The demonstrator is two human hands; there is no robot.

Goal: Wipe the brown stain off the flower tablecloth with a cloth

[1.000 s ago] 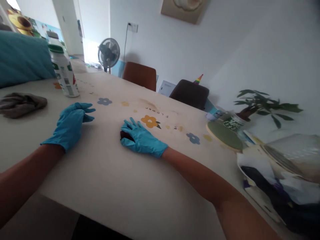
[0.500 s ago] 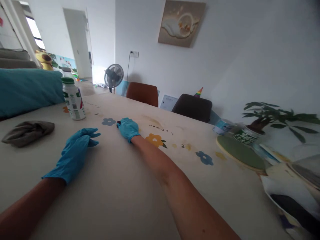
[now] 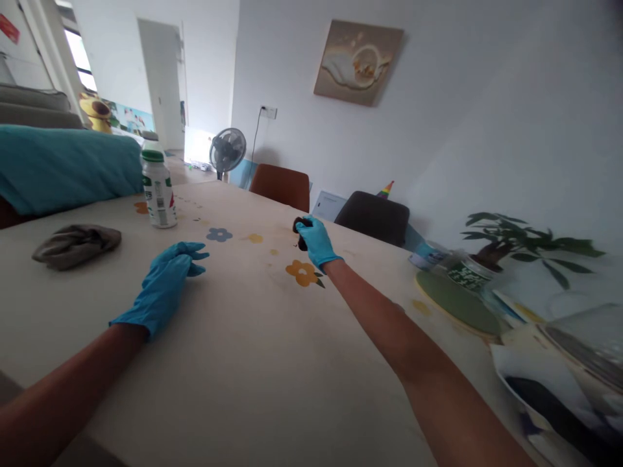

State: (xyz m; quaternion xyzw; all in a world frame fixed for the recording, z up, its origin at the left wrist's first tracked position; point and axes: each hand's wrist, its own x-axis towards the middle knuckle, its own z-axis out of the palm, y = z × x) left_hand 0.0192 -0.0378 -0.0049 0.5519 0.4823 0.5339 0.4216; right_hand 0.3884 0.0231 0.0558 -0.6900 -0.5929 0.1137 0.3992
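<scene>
My right hand [image 3: 316,241], in a blue glove, grips a small dark sponge-like pad [image 3: 302,244] against the white table [image 3: 253,363], near its far side. Much of the pad is hidden by the fingers. An orange printed flower [image 3: 302,273] lies just below that hand. My left hand [image 3: 168,285], gloved too, rests at the tabletop with its fingers stretched out and nothing in them. Left of it lies a crumpled grey-brown cloth [image 3: 78,246]. Behind stands a white bottle with a green cap [image 3: 159,194], upright on the table.
Along the right side are a green round mat [image 3: 452,301], a potted plant [image 3: 474,269] and several papers and containers. A brown chair [image 3: 280,186] and a dark chair [image 3: 374,217] stand at the far edge. A fan [image 3: 228,150] is beyond the table.
My right hand has moved right across the far part of the table with the dark pad. My left hand keeps its outstretched pose. The camera view has shifted a little.
</scene>
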